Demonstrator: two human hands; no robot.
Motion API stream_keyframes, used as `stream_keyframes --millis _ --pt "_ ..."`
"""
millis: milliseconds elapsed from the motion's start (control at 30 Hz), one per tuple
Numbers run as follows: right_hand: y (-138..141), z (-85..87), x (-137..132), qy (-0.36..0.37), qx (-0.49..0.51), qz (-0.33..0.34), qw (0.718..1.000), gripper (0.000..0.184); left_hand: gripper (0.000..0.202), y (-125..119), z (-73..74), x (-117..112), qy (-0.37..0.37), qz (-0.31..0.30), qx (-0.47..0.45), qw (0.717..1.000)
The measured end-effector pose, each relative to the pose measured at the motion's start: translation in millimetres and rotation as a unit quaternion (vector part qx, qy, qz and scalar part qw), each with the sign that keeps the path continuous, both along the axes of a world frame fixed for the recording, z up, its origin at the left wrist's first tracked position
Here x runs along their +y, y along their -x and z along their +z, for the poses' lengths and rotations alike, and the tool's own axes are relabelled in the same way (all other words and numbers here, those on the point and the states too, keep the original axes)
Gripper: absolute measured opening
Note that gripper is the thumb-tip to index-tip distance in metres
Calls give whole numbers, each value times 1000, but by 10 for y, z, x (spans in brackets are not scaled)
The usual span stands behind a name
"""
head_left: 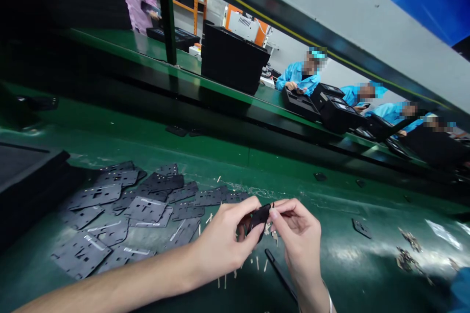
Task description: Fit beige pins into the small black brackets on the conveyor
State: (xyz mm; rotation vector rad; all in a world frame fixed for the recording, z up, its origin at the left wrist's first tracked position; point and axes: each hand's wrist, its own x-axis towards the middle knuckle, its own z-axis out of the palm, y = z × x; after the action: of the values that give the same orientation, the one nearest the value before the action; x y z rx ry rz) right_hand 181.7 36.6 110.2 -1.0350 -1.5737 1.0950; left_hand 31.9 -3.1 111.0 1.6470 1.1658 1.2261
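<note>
Between the thumb and fingers of my left hand (235, 230) is a small black plastic plate (260, 217), tilted up. My right hand (298, 234) pinches at the plate's upper right corner, thumb against forefinger; what lies between these fingertips is too small to make out. Below the hands, black tweezers (279, 274) lie on the green bench, partly covered by my right wrist. Thin pale strips (257, 263) are scattered around them. Left of my hands spreads a loose pile of similar black plates (146, 209), several with light strips along an edge.
A dark foam tray or box (29, 171) stands at the left. One black plate (362, 228) and heaps of small metallic bits (406, 258) lie to the right. Behind a raised green ledge (220, 85), co-workers in blue (299, 76) handle black boxes (235, 58).
</note>
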Motion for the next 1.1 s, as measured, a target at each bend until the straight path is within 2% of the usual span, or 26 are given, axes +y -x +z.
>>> stream_keyframes --millis 300,400,467,533,633,700,833,1100 --pt "27 -15 71 25 -7 -16 1000 5 14 3 -155 22 -91 40 117 988" --pt "32 -18 120 58 3 -18 998 5 14 15 -177 47 -103 42 114 987" --pt "37 -16 152 83 21 -12 996 6 12 35 -149 80 -70 27 66 995" --pt "37 -1 173 109 47 1 993 12 8 57 -103 118 6 -9 -29 1000" --pt "19 51 174 130 91 44 986 16 14 79 -55 160 127 -82 -200 968" --pt "-3 90 161 135 105 76 982 14 21 83 -52 169 159 -117 -264 944" --pt "-31 128 146 142 98 92 981 13 26 79 -72 162 182 -158 -299 923" --pt "-19 131 185 186 102 114 971 15 26 66 -59 135 203 -179 -308 912"
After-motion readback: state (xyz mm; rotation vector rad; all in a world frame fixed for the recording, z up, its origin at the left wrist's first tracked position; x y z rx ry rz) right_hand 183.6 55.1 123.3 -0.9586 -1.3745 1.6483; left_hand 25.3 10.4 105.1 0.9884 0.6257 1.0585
